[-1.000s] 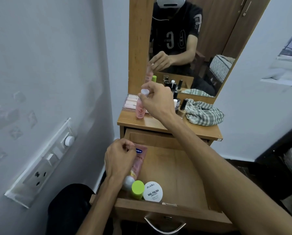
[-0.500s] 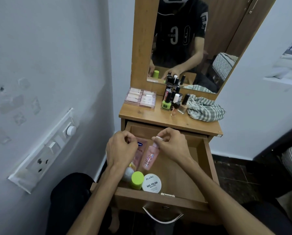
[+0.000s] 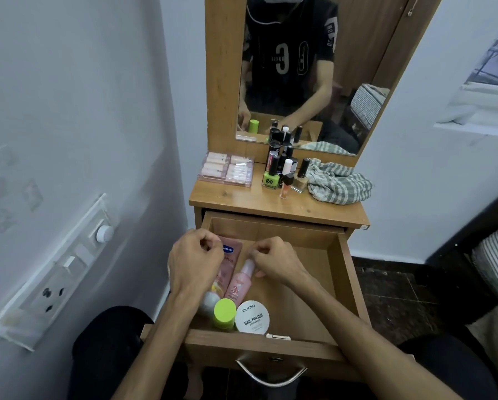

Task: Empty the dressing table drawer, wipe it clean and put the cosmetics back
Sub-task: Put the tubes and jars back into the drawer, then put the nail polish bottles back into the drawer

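Observation:
The wooden drawer [image 3: 344,284] stands pulled out toward me. At its left side lie a pink tube [image 3: 232,255] and a pink spray bottle [image 3: 238,284] side by side. A green-capped container [image 3: 224,313] and a white round nail polish remover tub [image 3: 252,317] sit at the front left. My left hand [image 3: 195,264] is curled over the tube's far end. My right hand [image 3: 276,264] pinches the cap of the pink bottle, which rests on the drawer floor. The drawer's right half shows bare wood.
On the dressing table top stand a cluster of nail polish bottles [image 3: 282,171], a clear box of tubes [image 3: 227,170] and a crumpled checked cloth [image 3: 338,183]. The mirror [image 3: 299,67] rises behind them. A switch panel [image 3: 57,269] sits on the left wall.
My right hand carried the pink bottle from the table top down into the drawer and laid it beside the pink tube. My left hand stayed on the tube.

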Motion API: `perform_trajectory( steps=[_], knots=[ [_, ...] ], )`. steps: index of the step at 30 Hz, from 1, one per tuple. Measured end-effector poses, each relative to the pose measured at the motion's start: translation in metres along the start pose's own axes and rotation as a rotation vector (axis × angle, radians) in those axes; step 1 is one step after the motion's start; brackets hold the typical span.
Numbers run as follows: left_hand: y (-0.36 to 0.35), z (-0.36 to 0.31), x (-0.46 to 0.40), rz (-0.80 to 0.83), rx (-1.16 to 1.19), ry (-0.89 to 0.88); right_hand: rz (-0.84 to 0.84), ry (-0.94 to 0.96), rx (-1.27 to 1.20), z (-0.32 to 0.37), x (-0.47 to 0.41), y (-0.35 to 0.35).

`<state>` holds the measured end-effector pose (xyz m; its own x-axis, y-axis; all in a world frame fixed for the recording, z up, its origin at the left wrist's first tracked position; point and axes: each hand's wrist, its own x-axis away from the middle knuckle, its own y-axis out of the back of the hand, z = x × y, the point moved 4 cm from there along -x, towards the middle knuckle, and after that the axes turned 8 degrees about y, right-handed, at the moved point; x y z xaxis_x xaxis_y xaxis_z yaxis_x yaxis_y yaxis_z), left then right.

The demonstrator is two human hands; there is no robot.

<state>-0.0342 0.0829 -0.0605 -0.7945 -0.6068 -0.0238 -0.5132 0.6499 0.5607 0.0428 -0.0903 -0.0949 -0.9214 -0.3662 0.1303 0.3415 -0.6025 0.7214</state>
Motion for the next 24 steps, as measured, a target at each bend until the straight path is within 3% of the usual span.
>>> perform_trajectory(
  steps=[10,20,24],
  knots=[
    [-0.002,0.002,0.000,0.005,-0.005,-0.018,-0.037,0.038,-0.029,-0.002,0.004,0.007],
    [-0.005,0.002,-0.003,-0.026,-0.061,-0.115,-0.735,0.242,-0.108,0.022,0.017,0.125],
    [-0.009,-0.020,-0.002,-0.016,-0.014,-0.250,-0.837,0.235,0.020,0.018,-0.006,0.162]
  ],
)
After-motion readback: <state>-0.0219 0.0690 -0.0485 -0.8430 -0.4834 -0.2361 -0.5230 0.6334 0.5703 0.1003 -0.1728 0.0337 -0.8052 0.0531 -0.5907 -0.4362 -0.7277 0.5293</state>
